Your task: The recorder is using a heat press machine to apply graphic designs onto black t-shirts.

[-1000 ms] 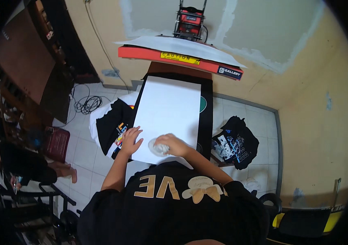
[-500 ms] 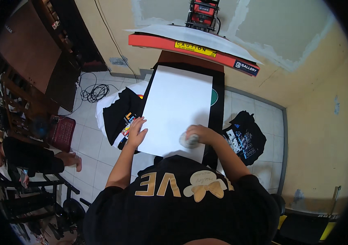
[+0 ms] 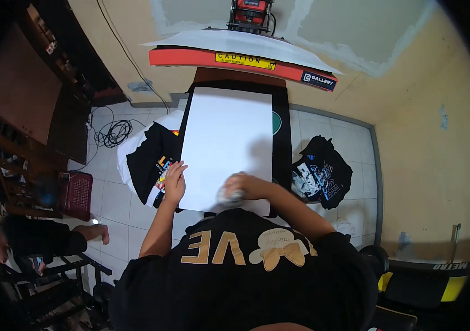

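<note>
- Right hand (image 3: 243, 185), fingers closed on a blurred pale pad (image 3: 229, 201), has swept left across the white sheet (image 3: 226, 132) to its near edge, where rubbing now appears centered.
- Left hand (image 3: 175, 186), unclenched, rests on the sheet's left edge.
- Sheet lies atop the black platen (image 3: 282, 154).

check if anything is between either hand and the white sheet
Yes, for the right hand: it holds a pale wad, blurred, over the near part of the white sheet. Nothing visible stands between the left hand and the sheet's left edge, where it rests.
</note>
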`<control>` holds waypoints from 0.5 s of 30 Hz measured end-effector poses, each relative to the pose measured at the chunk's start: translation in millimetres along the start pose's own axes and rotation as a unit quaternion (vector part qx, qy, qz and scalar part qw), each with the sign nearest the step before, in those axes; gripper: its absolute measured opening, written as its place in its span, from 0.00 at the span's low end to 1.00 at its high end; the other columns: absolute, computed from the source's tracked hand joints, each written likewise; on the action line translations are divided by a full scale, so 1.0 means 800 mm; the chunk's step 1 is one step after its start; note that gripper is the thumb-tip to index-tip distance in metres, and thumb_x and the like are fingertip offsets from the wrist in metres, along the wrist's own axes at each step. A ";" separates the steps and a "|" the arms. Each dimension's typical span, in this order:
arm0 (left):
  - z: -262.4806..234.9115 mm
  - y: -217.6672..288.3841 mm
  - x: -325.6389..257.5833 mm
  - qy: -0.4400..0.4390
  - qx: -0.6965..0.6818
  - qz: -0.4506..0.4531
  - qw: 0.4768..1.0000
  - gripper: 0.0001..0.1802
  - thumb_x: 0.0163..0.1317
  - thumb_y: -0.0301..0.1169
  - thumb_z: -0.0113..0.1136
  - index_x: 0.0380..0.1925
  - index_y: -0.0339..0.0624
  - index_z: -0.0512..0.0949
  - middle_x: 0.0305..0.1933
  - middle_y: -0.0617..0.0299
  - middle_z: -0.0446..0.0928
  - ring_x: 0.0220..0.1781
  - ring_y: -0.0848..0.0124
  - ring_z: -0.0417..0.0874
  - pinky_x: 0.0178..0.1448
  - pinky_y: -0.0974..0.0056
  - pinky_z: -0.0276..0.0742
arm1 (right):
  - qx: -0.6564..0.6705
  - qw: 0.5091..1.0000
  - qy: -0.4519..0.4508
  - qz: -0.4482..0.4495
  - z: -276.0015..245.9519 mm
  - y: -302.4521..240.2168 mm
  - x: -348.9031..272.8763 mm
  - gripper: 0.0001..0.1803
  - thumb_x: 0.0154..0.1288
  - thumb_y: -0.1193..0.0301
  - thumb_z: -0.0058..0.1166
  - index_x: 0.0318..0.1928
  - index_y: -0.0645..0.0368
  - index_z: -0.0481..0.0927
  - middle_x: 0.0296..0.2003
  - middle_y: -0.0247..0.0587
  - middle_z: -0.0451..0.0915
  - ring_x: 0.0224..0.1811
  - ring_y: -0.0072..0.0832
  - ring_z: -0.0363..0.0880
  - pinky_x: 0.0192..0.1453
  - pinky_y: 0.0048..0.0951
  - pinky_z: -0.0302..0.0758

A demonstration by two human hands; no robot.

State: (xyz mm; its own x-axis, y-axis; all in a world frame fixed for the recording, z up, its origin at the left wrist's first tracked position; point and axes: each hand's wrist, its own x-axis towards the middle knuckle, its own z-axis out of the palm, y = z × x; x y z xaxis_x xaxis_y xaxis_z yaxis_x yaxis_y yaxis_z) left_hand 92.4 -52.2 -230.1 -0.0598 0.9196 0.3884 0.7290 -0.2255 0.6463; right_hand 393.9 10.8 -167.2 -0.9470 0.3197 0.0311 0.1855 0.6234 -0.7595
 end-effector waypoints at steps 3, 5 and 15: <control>-0.002 0.004 0.000 0.006 0.003 0.002 1.000 0.21 0.52 0.17 0.45 0.45 0.39 0.77 0.55 0.50 0.74 0.61 0.51 0.69 0.67 0.53 0.60 | 0.056 0.995 -0.007 0.082 -0.037 0.004 -0.078 0.20 0.39 0.80 0.65 0.36 0.48 0.81 0.51 0.36 0.74 0.57 0.38 0.69 0.63 0.37 0.63; -0.004 0.004 -0.002 0.005 0.011 -0.010 1.000 0.20 0.52 0.17 0.45 0.45 0.39 0.78 0.55 0.50 0.74 0.61 0.51 0.70 0.67 0.53 0.61 | 0.057 0.991 0.034 0.120 -0.051 0.003 -0.116 0.21 0.38 0.81 0.65 0.37 0.49 0.81 0.51 0.37 0.74 0.57 0.38 0.70 0.62 0.36 0.65; -0.006 -0.002 -0.003 0.006 -0.066 -0.024 0.998 0.25 0.66 0.42 0.40 0.58 0.40 0.69 0.60 0.50 0.69 0.64 0.53 0.65 0.68 0.53 0.54 | -0.009 0.997 0.077 0.002 -0.019 0.022 0.022 0.23 0.35 0.74 0.67 0.39 0.47 0.81 0.48 0.36 0.75 0.53 0.39 0.72 0.59 0.38 0.66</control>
State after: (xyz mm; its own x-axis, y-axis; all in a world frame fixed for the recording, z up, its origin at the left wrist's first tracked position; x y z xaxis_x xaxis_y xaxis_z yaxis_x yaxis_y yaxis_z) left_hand 88.0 -55.7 -228.6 -0.1010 0.9266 0.3622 0.6295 -0.2224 0.7445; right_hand 384.5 38.5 -169.9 -0.8945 0.4282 0.1284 0.1957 0.6333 -0.7488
